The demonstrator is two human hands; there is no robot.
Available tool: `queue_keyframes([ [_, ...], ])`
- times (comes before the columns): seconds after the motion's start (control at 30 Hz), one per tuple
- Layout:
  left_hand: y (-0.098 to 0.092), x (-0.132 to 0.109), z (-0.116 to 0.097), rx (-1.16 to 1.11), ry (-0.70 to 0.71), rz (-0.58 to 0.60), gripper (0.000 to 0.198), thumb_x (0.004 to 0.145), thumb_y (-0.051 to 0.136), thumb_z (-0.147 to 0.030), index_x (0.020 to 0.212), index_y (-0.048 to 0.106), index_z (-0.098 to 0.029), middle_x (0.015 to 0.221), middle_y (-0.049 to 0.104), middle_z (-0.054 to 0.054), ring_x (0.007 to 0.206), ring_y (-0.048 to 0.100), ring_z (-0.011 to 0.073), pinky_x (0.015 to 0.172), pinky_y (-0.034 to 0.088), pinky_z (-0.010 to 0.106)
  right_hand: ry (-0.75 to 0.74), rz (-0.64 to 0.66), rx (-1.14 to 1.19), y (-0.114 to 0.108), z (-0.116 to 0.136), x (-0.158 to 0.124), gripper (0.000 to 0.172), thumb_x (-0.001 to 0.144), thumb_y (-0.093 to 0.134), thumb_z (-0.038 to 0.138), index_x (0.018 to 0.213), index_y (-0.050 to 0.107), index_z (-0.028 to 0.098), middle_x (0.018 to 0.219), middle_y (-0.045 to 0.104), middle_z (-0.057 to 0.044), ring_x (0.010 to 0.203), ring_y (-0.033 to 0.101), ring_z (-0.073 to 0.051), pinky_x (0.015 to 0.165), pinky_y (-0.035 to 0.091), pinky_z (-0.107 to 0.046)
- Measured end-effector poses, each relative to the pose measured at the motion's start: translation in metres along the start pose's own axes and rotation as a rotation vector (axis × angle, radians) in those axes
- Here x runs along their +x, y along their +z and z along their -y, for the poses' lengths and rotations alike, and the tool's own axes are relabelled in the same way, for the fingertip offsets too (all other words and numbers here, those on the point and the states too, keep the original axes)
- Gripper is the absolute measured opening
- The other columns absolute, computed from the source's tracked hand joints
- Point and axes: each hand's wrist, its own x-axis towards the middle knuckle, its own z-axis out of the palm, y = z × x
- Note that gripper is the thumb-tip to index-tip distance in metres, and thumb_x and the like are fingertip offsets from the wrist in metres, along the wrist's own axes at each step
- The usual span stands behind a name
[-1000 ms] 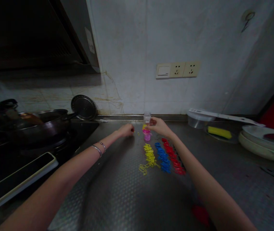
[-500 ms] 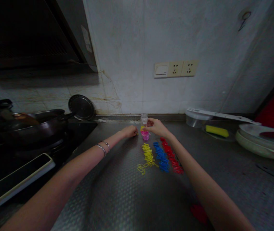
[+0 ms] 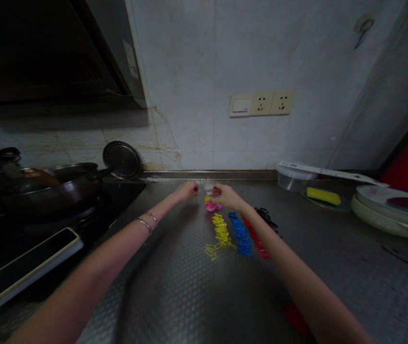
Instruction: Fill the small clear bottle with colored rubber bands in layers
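Observation:
My right hand (image 3: pixel 226 197) is closed around the side of a small clear jar (image 3: pixel 208 187). Yellow shows in the jar's middle and pink at its lower end, close to the steel counter. Just left of the jar, apart from it, my left hand (image 3: pixel 187 190) has its fingers pinched together; whatever they hold is too small to make out. Nearer to me lie rows of small looped bands: yellow bands (image 3: pixel 221 230), blue bands (image 3: pixel 239 234) and red bands (image 3: pixel 257 239), the last partly behind my right forearm. Black bands (image 3: pixel 266 217) lie beyond that forearm.
On the left, a pan (image 3: pixel 56 184) stands on the black stove near a white-edged device (image 3: pixel 27 267). To the right are a clear tub (image 3: pixel 290 179), a yellow sponge (image 3: pixel 322 197) and stacked dishes (image 3: pixel 386 217). A red object (image 3: pixel 296 317) lies by my right forearm.
My right hand and the jar have shifted a little left and nearer to me. My left hand has drawn slightly left and away. More of the black bands shows.

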Motion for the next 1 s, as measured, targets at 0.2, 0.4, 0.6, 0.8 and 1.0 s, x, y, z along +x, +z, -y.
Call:
queue_keyframes([
  [0.2, -0.050, -0.008, -0.004, -0.215, -0.020, -0.240, 0.018, 0.071, 0.052, -0.021, 0.078, 0.065, -0.010, 0.076, 0.059, 0.004, 0.067, 0.050, 0.0102, 0.062, 0.040, 0.020, 0.037, 0.019, -0.024, 0.011, -0.001, -0.002, 0.025, 0.058, 0.068, 0.022, 0.079, 0.058, 0.014, 0.077, 0.064, -0.002, 0.067, 0.058, -0.013, 0.062, 0.045, -0.024],
  [0.4, -0.070, -0.019, -0.031, -0.264, 0.133, -0.155, 0.016, 0.071, 0.054, -0.021, 0.077, 0.065, -0.011, 0.081, 0.055, 0.004, 0.070, 0.050, 0.0093, 0.063, 0.040, 0.019, 0.044, 0.024, 0.005, 0.013, 0.001, -0.003, 0.031, 0.058, 0.069, 0.024, 0.085, 0.058, 0.014, 0.082, 0.065, -0.004, 0.071, 0.059, -0.014, 0.066, 0.047, -0.026],
  [0.6, -0.068, -0.015, -0.038, -0.170, 0.177, -0.118, 0.017, 0.070, 0.054, -0.019, 0.078, 0.066, -0.012, 0.081, 0.055, 0.004, 0.074, 0.049, 0.0114, 0.067, 0.039, 0.022, 0.033, 0.017, -0.010, 0.015, -0.002, -0.003, 0.032, 0.060, 0.067, 0.022, 0.089, 0.058, 0.013, 0.084, 0.065, -0.006, 0.072, 0.059, -0.015, 0.068, 0.047, -0.027],
  [0.8, -0.073, -0.010, -0.040, -0.176, 0.247, -0.081, 0.015, 0.070, 0.056, -0.022, 0.072, 0.069, -0.014, 0.072, 0.058, 0.004, 0.070, 0.051, 0.0127, 0.066, 0.039, 0.024, 0.027, 0.016, -0.010, 0.016, -0.003, -0.003, 0.035, 0.060, 0.067, 0.022, 0.092, 0.058, 0.013, 0.086, 0.065, -0.005, 0.074, 0.059, -0.014, 0.069, 0.046, -0.027],
  [1.0, -0.064, -0.018, -0.040, -0.358, 0.158, -0.249, 0.021, 0.071, 0.059, -0.028, 0.083, 0.069, -0.013, 0.077, 0.061, 0.005, 0.069, 0.053, 0.0130, 0.064, 0.040, 0.024, 0.028, 0.013, -0.045, 0.016, -0.008, -0.002, 0.032, 0.060, 0.067, 0.024, 0.089, 0.057, 0.013, 0.085, 0.064, -0.004, 0.074, 0.058, -0.014, 0.068, 0.045, -0.026],
])
